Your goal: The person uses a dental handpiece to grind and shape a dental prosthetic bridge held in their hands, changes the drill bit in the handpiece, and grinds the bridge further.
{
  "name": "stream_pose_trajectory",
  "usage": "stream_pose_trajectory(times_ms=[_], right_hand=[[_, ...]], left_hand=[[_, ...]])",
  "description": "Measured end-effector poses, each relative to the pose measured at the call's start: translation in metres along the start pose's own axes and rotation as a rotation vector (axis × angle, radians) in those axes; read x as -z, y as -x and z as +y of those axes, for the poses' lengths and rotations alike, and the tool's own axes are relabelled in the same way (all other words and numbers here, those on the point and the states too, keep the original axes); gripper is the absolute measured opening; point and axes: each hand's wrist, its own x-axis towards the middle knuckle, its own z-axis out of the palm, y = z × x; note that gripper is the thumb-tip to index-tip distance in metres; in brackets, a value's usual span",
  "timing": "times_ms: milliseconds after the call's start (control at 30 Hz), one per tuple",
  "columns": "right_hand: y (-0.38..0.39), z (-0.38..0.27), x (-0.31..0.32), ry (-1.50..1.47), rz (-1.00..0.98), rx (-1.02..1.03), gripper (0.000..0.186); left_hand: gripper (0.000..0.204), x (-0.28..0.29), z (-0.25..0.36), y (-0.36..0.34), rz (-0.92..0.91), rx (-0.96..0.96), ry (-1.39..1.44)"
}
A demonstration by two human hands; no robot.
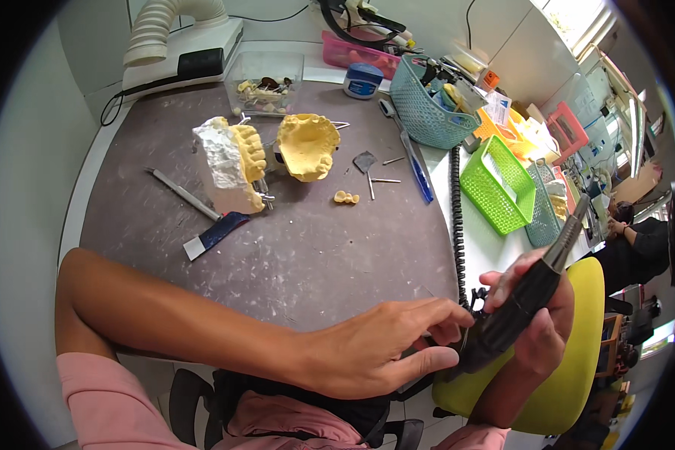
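Right fingers (545, 330) are gripping handpiece (523, 304); left fingers (436, 309) are curling, thumb apart, near its base; casts (307, 150) are resting on worktop (330, 259).

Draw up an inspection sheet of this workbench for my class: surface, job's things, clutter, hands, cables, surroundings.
Surface: grey-brown tabletop, marked with pale specks and scuffs.
Job's things: black handpiece, tip pointing up and rightward; white-and-yellow cast, yellow cast and small tooth-shaped piece on the tabletop.
Clutter: clear box of mixed bits, blue-lidded jar, blue-handled brush, teal basket, green basket.
Hands: right hand grips the handpiece; left hand is by its lower end, contact unclear.
Cables: black coiled cord along the tabletop's right edge.
Surroundings: ribbed white hose at back left, yellow-green chair, another person far right.
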Motion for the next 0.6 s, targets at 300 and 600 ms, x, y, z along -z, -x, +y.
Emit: stream_pose_trajectory(times_ms=[300,600], right_hand=[[-0.041,0.027,-0.006,-0.196,-0.347,-0.218,0.053],[-0.044,0.034,0.007,-0.063,-0.480,-0.186,0.045]], left_hand=[[0.044,0.006,-0.005,0.000,0.021,0.209,0.293],[0.029,-0.001,-0.013,-0.004,0.129,0.056,0.332]])
